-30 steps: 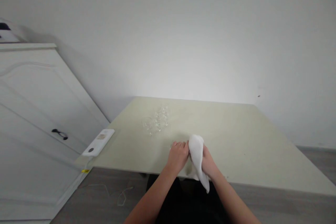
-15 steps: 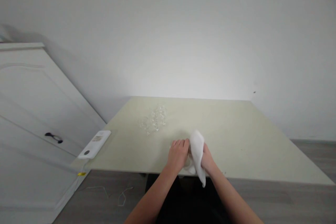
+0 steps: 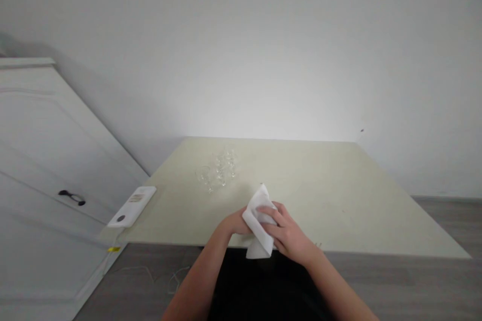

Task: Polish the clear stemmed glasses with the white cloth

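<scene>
Right hand [image 3: 286, 233]: grip closed over a white cloth [image 3: 258, 220], fingers [image 3: 271, 211] spread flat across its front face, thumb side hidden. The cloth is bunched, with one corner standing up at 12 o'clock and a loose end hanging at 6 o'clock past the desk [image 3: 339, 195] edge.

Left hand [image 3: 232, 221]: pressed against the cloth from 9 o'clock. Its fingers are covered by the fabric, so how far this grip is closed cannot be told. Whether anything sits inside the cloth cannot be told either.

Location: the cloth and both hands are at the near edge of the desk, about midway along it.

Other items: a cluster of clear glasses [image 3: 219, 174] stands on the desk at 11 o'clock from the hands, well apart from them. A flat white device [image 3: 131, 205] lies at the desk's left edge, at 9 o'clock. A white cabinet [image 3: 41, 160] with a dark handle [image 3: 71, 196] stands beyond it. A thin cable [image 3: 169, 281] lies on the floor below the device.
</scene>
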`<state>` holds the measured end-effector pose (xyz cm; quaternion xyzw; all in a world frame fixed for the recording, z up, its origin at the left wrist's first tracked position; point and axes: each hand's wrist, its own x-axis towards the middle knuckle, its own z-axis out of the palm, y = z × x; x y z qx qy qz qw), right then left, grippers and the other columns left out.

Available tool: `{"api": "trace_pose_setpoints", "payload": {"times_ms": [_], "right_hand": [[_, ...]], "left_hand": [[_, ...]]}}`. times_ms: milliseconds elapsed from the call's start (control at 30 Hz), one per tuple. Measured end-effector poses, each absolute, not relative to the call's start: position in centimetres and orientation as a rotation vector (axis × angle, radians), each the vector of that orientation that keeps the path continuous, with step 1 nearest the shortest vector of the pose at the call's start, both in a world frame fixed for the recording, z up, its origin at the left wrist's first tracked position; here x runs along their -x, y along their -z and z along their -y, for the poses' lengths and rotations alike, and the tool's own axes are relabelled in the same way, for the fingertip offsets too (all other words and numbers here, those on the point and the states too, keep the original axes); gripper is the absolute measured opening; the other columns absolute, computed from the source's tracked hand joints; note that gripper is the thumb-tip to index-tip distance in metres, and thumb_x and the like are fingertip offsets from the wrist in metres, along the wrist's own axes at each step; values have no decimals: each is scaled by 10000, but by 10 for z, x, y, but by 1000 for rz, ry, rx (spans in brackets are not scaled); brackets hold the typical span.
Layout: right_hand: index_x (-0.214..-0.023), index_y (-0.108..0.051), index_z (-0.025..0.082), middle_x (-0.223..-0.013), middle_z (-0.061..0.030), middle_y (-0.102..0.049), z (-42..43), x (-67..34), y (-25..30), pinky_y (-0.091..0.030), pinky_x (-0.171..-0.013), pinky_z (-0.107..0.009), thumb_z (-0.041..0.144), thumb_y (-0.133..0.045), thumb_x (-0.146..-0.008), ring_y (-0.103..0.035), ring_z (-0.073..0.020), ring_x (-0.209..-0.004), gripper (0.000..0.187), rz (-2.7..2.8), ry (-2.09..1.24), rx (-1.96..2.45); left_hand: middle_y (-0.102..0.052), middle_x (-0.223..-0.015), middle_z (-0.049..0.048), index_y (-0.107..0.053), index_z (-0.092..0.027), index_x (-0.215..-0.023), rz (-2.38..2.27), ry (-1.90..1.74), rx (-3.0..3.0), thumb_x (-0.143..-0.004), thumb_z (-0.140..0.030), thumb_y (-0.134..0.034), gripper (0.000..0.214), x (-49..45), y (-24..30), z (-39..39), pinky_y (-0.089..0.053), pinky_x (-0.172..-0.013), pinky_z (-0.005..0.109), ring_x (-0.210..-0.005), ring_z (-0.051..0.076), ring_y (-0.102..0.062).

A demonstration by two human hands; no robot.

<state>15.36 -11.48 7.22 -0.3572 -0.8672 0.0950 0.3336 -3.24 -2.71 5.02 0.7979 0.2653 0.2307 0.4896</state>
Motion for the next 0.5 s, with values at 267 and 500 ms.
{"api": "trace_pose_setpoints", "payload": {"times_ms": [267, 500], "right_hand": [[-1211, -560, 235, -1159, -99, -629, 110, -154, -58, -487, -930, -410, 460, -519, -878, -594, -263, -1079, 404, 1461, -880, 1062], [-1013, -689, 206, -936, -61, -719, 100, -164, -55, -516, -824, -361, 274, -657, -727, -643, -242, -825, 295, 1647, -887, 1188]], "left_hand": [[-717, -896, 54, -657, -215, -974, -966, -530, -2183, -713, -227, -622, 264, 13, -73, 43, -525, -733, 327, -813, 229, -661], [-701, -862, 118, -604, -174, -993, -1163, -288, -2712, -773, -132, -526, 237, 3, -79, 59, -458, -836, 383, -861, 275, -656]]}}
